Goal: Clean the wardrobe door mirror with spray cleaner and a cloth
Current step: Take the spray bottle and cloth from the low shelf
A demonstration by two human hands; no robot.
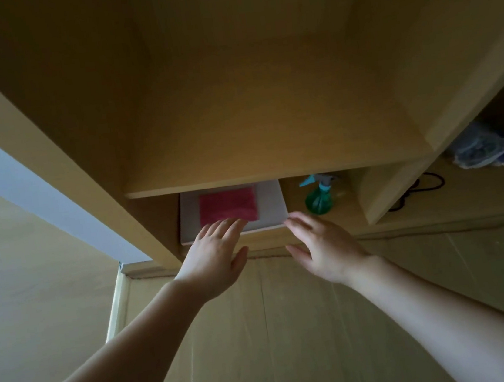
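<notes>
A folded pink cloth [227,207] lies on a flat white board [269,203] on the bottom of an open wooden wardrobe compartment. To the right of the board stands a green spray bottle [319,198] with a light blue trigger head. My left hand [213,257] reaches in with straight fingers, its fingertips at the cloth's near edge. My right hand [321,246] is stretched out flat, its fingertips by the board's near right corner, short of the bottle. Neither hand holds anything. No mirror is in view.
A wooden shelf [274,177] hangs just above the cloth and bottle. The right compartment holds a crumpled plastic bag [481,146] and a black cord [418,187]. A vertical wooden panel [91,185] borders the left side, with a pale wall [3,170] beyond it.
</notes>
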